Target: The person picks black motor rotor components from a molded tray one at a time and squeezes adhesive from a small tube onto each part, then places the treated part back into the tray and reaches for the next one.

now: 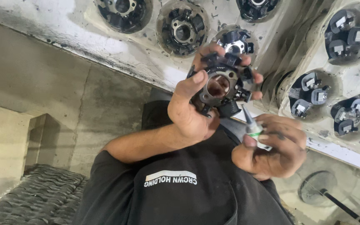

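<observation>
My left hand [188,112] grips a round black and metal ring-shaped part [223,85] with several black blocks around a central hole. I hold it up in front of my chest, thumb on its rim and fingers behind it. My right hand [278,148] is closed around a small bottle [253,129] with a green label and a thin dark nozzle. The nozzle tip points up and sits just below the lower right edge of the part.
A dirty white moulded tray [146,54] runs across the top, with similar round parts [183,29] in its pockets. A second tray [351,81] at the right holds black pieces with metal clips [311,93]. A dark ribbed mat [34,196] lies lower left, a round stand [317,187] lower right.
</observation>
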